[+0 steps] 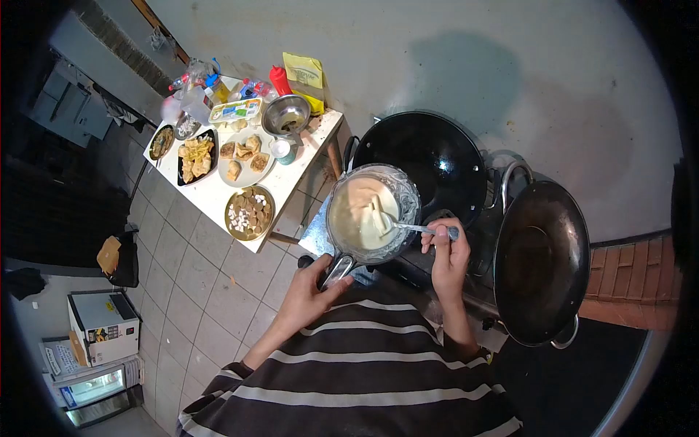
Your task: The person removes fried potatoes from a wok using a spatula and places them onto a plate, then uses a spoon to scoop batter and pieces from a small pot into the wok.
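head view: gripping saucepan [409, 191] by its handle with left hand [316, 286], fingers clamped round it. holding metal utensil [413, 228] with right hand [449, 256], fingers pinched together on its shaft, tip down in pale mixture [351, 215]. saucepan: in front of striped top [357, 339], overlapping lower-left rim of black wok [393, 146] in view. judged well along, with mixture already in saucepan and smeared up wall. judged unfinished, with utensil not yet out. cannot tell lumps from folds at tip. no mixture seen in wok. beyond, at left: table [282, 186] with food-laden plate [247, 176].
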`<control>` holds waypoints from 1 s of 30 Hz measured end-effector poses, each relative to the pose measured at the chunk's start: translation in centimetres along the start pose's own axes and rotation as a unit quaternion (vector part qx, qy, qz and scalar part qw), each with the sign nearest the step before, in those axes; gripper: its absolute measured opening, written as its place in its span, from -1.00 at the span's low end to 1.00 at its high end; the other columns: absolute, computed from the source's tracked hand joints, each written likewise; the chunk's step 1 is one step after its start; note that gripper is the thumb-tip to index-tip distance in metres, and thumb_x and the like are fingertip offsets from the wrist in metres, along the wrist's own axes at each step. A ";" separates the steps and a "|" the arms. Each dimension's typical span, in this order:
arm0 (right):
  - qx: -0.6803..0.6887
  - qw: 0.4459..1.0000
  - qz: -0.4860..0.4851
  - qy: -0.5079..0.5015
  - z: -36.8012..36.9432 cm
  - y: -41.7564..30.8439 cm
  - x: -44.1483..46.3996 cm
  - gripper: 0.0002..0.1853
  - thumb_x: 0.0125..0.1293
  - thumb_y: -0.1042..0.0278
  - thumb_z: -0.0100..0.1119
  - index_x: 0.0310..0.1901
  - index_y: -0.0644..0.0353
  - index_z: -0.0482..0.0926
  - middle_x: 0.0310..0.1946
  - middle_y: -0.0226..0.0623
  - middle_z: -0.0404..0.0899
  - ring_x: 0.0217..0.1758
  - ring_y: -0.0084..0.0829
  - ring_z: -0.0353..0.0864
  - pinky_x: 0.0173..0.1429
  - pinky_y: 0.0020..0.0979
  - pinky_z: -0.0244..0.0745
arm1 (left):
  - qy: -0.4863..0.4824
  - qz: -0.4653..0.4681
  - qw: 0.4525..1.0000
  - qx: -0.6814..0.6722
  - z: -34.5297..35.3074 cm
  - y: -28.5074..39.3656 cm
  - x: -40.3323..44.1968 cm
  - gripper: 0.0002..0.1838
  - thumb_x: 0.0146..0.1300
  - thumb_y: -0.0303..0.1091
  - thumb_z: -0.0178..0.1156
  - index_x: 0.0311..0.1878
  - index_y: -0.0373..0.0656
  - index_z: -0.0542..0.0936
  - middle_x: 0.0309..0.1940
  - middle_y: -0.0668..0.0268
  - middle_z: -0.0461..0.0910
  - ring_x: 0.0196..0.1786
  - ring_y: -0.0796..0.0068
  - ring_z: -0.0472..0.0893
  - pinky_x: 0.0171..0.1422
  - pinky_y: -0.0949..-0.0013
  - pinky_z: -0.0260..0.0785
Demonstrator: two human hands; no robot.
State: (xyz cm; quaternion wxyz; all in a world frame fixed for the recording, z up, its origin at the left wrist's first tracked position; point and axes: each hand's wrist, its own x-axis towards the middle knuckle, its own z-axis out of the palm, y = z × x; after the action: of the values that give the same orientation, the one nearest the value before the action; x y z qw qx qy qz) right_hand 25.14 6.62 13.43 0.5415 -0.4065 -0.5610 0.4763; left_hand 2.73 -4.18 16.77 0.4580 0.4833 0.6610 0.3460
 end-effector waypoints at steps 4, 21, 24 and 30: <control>-0.020 1.000 -0.016 -0.007 -0.2 -0.9 0.2 -0.80 0.54 0.39 -0.04 -0.20 0.34 0.50 -0.41 -0.32 0.53 -0.38 -0.62 0.48 -0.27 -0.53 0.42 | -0.026 -0.074 0.997 -0.023 -0.5 1.0 -0.1 -0.65 0.28 -0.26 0.36 -0.12 -0.35 0.50 -0.57 0.19 0.52 -0.50 0.63 0.38 -0.41 0.38 0.26; -0.222 0.965 -0.114 0.082 1.7 -3.3 0.3 -0.87 0.46 0.51 -0.04 -0.26 0.34 0.46 -0.41 -0.19 0.54 -0.43 -0.37 0.59 -0.29 -0.40 0.49 | 0.010 0.022 0.998 0.053 -0.4 -0.4 0.3 -0.67 0.28 -0.22 0.35 -0.22 -0.30 0.50 -0.65 0.09 0.46 -0.65 0.40 0.37 -0.48 0.28 0.23; -0.236 0.961 -0.099 0.108 1.9 -3.3 0.8 -0.87 0.46 0.51 -0.05 -0.28 0.33 0.45 -0.44 -0.21 0.54 -0.46 -0.41 0.60 -0.33 -0.42 0.48 | 0.013 0.032 0.997 0.065 -0.5 -0.6 0.3 -0.66 0.28 -0.20 0.35 -0.22 -0.30 0.49 -0.65 0.05 0.47 -0.65 0.31 0.41 -0.47 0.24 0.26; -0.204 0.969 -0.053 0.130 2.3 -3.8 1.6 -0.88 0.45 0.53 -0.06 -0.29 0.32 0.44 -0.50 -0.23 0.53 -0.48 -0.43 0.60 -0.40 -0.43 0.44 | 0.009 0.032 0.997 0.076 -0.7 -0.1 0.3 -0.66 0.29 -0.20 0.33 -0.21 -0.31 0.48 -0.65 0.04 0.47 -0.64 0.24 0.44 -0.46 0.23 0.26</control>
State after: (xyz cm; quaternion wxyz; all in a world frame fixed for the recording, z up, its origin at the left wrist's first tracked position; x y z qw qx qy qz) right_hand 22.92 7.10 17.58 0.5397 -0.5366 -0.5919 0.2653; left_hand 2.04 -3.97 16.82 0.4027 0.5347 0.6737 0.3131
